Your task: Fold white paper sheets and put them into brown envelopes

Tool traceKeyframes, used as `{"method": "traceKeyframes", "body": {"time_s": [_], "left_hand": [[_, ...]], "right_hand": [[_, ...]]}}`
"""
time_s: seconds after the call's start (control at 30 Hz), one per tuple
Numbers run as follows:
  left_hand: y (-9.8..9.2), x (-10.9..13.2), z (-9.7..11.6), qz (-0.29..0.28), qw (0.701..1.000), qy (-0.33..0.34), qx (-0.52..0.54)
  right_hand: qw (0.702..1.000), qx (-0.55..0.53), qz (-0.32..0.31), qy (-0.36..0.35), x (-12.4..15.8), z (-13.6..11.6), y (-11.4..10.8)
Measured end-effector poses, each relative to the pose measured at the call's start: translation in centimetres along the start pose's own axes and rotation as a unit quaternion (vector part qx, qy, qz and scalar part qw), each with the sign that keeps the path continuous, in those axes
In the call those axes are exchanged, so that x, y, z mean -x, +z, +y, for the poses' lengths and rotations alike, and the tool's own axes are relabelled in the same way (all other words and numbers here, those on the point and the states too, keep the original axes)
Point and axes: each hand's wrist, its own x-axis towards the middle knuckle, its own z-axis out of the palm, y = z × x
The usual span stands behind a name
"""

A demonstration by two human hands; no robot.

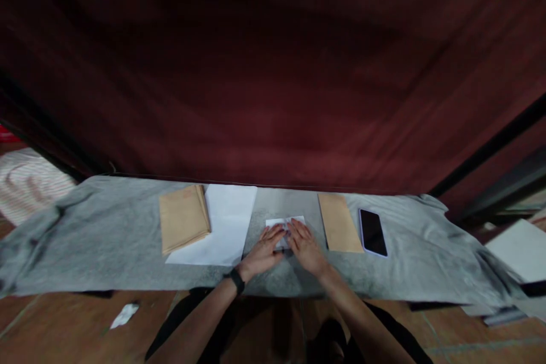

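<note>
A small folded piece of white paper [279, 221] lies on the grey cloth in front of me. My left hand [265, 249] rests flat on its left part, fingers stretched toward the middle. From the other side my right hand [306, 245] presses on the paper, its fingers extended too. The fingertips of both hands almost meet over the sheet and hide much of it. To the left, a stack of brown envelopes [183, 219] sits partly on larger white sheets [230, 222]. A single brown envelope [340, 224] lies just right of my right hand.
A phone [373, 232] with a pale purple edge lies right of the single envelope. The grey cloth [115, 233] covers a long, narrow surface against a dark red panel [273, 96]. Crumpled white paper [124, 315] is on the tiled floor at lower left.
</note>
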Motion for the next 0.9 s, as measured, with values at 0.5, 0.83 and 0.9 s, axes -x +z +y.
{"method": "traceKeyframes", "body": {"time_s": [0.5, 0.83, 0.9], "left_hand": [[2.7, 1.3, 0.4, 0.11, 0.98, -0.114, -0.12], [2.7, 1.6, 0.3, 0.094, 0.987, -0.107, -0.081], [2.6, 1.6, 0.3, 0.093, 0.987, -0.106, -0.072]], "right_hand": [[0.984, 0.152, -0.021, 0.086, -0.2, -1.4, 3.4], [0.98, 0.187, 0.008, 0.065, 0.1, -0.9, 4.4], [0.98, 0.19, 0.017, 0.061, 0.1, -0.8, 4.5]]}}
